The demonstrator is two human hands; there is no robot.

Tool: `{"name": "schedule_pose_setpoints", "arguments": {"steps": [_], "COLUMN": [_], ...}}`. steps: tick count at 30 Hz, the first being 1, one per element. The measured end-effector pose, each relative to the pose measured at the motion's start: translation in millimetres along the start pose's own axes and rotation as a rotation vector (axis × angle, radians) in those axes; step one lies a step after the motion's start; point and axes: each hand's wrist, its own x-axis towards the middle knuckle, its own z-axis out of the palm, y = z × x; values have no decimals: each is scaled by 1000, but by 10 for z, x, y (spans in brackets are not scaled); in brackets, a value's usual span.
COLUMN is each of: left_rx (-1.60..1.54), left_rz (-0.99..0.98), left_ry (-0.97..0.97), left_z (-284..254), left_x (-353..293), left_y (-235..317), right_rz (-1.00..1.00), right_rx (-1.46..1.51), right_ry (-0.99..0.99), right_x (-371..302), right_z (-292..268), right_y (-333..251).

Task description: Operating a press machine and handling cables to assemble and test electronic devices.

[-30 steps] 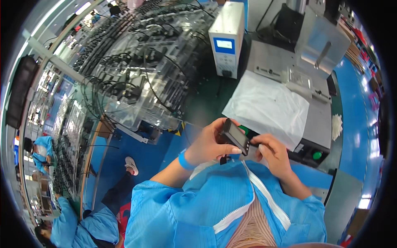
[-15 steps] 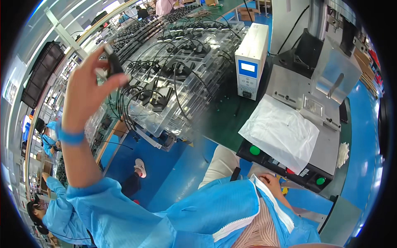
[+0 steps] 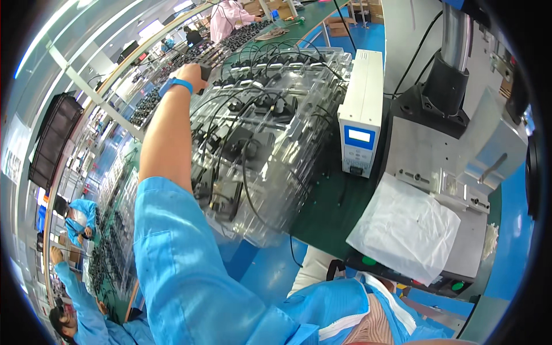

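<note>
My left hand (image 3: 192,77) is stretched far forward at the upper left, a blue band around its wrist. Its fingers are closed on a small black plastic part (image 3: 205,72), whose exact kind I cannot make out. Just below and to the right of it are stacked clear plastic trays (image 3: 276,167), holding black device parts with black cables (image 3: 246,164). Of my right hand (image 3: 389,285) only a sliver shows under the machine's front edge, by the open jacket; its fingers are hidden.
A white control box with a lit screen (image 3: 361,115) stands right of the trays. Beside it is a press with a metal plate (image 3: 414,150), a white bag (image 3: 405,227) covering its front. Co-workers in blue (image 3: 86,215) are at the left; one in pink (image 3: 227,20) stands far back.
My left hand has reached forward and right with the black part, from the near left to beyond the trays. The view has shifted, and my right hand is now mostly hidden.
</note>
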Motion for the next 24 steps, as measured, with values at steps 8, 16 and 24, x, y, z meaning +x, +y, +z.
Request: {"name": "schedule_pose_setpoints", "arguments": {"steps": [8, 16, 24], "left_rx": [-9, -199, -425], "left_rz": [104, 208, 99], "left_ry": [-142, -211, 84], "left_z": [578, 451, 513], "left_x": [337, 400, -509], "left_y": [299, 192, -806], "right_rz": [273, 386, 308], "right_rx": [-499, -492, -296], "right_ry": [-230, -465, -773], "right_x": [403, 924, 931], "right_z": [307, 461, 280], "right_y": [-202, 254, 205]}}
